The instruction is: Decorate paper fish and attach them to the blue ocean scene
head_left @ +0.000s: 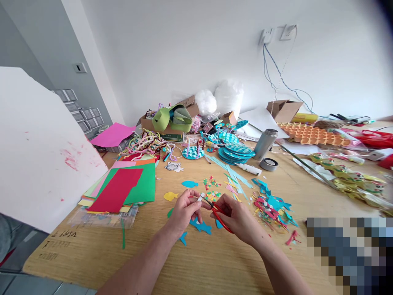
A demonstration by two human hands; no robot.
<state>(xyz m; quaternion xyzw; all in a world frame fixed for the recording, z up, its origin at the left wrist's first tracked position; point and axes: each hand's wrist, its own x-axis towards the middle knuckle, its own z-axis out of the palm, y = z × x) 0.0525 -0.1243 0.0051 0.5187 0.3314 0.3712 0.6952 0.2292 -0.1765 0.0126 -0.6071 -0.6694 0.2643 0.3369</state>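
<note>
A small, flat white paper-like piece [201, 197] is located at the fingertips of the left hand [186, 208], pinched between thumb and fingers. The right hand [236, 214] grips the red-handled metal scissors [217, 209], blades directed leftward at the piece. Whether the blades are parted or touch the piece cannot be determined.

Step in hand, as judged: trimming the white piece. A further cut calls for a firm left pinch, fingertips clear of the blade line, and blades aligned with the intended edge — small turns of the piece suit this better than large scissor movements.

Just below the hands lies a blue fish-shaped paper cut-out [201, 226]. Beyond the left hand lie a yellow fish-shaped paper cut-out [170, 196] and a blue oval paper cut-out [189, 184]. Multicoloured paper bits [212, 196] lie just beyond the scissors. Right of the right hand is a heap of red and blue paper offcuts [274, 207]; well left of the left hand — a stack of coloured paper sheets [144, 184].
</note>
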